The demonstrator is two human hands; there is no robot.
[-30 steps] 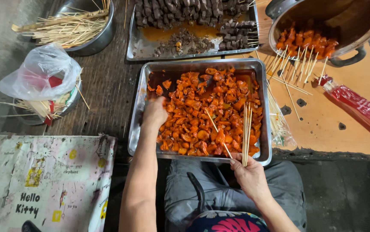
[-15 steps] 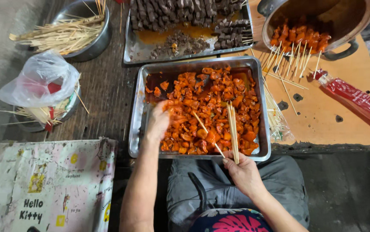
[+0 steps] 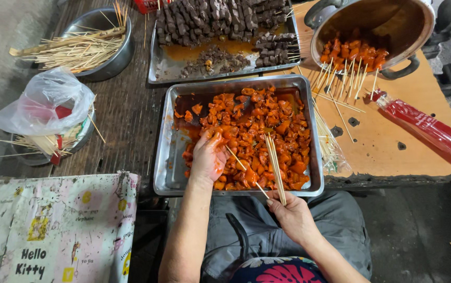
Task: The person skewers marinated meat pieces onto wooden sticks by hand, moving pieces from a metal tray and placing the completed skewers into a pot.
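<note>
A steel tray (image 3: 168, 173) in front of me holds a heap of orange marinated meat pieces (image 3: 267, 126). My left hand (image 3: 208, 157), smeared with sauce, rests on the meat at the tray's near left and closes on some pieces. My right hand (image 3: 291, 212) sits at the tray's near edge, shut on a bundle of thin bamboo skewers (image 3: 275, 165) that point up over the meat. One single skewer (image 3: 238, 161) slants from that hand toward my left hand.
Behind lies a second tray (image 3: 165, 65) of dark skewered meat. A tilted metal pot (image 3: 393, 23) with orange meat skewers stands back right. Left are a bowl of sticks (image 3: 100, 63), a plastic bag (image 3: 42, 99) and patterned cloth (image 3: 52, 225). A red packet (image 3: 430, 131) lies right.
My left hand has slid rightward and deeper into the meat. My right hand's skewer bundle has shifted left across the tray. The camera view has tilted slightly.
</note>
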